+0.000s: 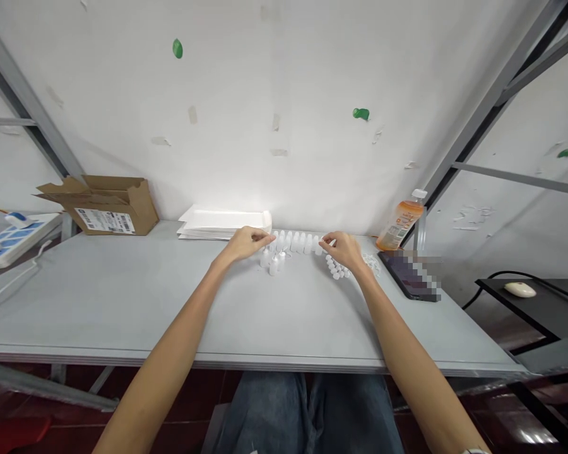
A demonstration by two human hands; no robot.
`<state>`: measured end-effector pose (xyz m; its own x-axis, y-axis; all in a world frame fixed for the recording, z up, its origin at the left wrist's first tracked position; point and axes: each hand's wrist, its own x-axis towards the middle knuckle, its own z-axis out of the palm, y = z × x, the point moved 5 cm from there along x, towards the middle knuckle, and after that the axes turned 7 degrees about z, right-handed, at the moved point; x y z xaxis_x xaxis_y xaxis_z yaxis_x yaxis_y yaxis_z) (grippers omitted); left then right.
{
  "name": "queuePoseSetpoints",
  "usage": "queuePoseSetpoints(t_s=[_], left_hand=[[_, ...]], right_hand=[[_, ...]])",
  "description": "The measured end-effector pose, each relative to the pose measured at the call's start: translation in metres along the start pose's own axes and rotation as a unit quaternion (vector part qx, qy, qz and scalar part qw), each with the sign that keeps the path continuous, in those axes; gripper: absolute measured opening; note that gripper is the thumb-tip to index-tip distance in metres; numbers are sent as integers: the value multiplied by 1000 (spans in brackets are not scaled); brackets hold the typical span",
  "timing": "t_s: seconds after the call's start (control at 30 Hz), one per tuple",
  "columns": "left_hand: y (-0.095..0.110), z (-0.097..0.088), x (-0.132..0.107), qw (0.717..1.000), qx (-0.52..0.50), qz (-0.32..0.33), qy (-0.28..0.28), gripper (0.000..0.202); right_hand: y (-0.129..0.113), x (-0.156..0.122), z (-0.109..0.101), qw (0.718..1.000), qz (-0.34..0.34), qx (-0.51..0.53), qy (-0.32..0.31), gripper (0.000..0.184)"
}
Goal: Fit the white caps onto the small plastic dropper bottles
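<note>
Fingers [264, 241] of the left hand [248, 243] reach the left end of a row of small white bottles [295, 242] on a pale counter [284, 321], thumb and forefinger drawn close together, while the right hand [344, 249] frames the opposite end with thumb and forefinger slightly parted around the last bottle; whether either hand truly grips a bottle or merely touches it cannot be told at this distance. The step in hand appears to be lining the bottles up, and it calls for light, level pressure from both ends, low on the bottle walls, since a hard squeeze could buckle the row or tip a bottle out of line. The bottles stand upright, side by side, bases on the counter and narrower tops pointing up, so each long axis runs vertically while the row itself stretches left to right. In front of the row's left end, a loose cluster of similar bottles [273, 266] also stands upright. Below the right hand lies a group of white caps [337, 268], with small clear pieces [372, 263] beside it, partly behind the wrist. Farther out, a stack of white sheets [222, 224] and an open carton [106, 205] sit to the left; a bottle of orange drink [401, 222] and a dark phone [409, 275] flank the right.
</note>
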<state>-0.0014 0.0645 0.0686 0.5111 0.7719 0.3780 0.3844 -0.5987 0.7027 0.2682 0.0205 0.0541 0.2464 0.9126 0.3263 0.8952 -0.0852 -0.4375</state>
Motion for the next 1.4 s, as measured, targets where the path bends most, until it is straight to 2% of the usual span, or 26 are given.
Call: queuePoseSetpoints(t_s=[0.17,0.43,0.53,0.77,1.0,1.13,1.23,1.33,1.4], left_hand=[[-6,-11,-4,991,-122,-17,-50,48],[-15,-3,-8,984,-94,-19,-148,40],[-16,1,-9,982,-107,-26,-156,39],[-22,2,-6,985,-103,-28,-137,46],[-22,2,-4,984,-103,-14,-146,27],[-20,-1,-5,986,-116,-28,-121,30],[-12,-10,-5,992,-107,-27,-65,37],[6,-22,-6,993,-119,2,14,42],[24,-23,-7,986,-153,40,50,42]], right_hand=[[0,0,5,1000,-7,4,-16,21],[-4,-2,8,1000,-11,-4,-17,24],[-4,-2,9,1000,-9,-11,-17,24],[-7,-3,10,999,-7,-20,-26,25],[-9,-4,7,1000,-15,-14,-11,24],[-8,-4,2,1000,-19,-5,9,23],[-7,-3,-8,999,-14,18,43,23],[-9,-4,-20,995,-10,52,84,22],[-13,-6,-27,992,-16,73,101,22]])
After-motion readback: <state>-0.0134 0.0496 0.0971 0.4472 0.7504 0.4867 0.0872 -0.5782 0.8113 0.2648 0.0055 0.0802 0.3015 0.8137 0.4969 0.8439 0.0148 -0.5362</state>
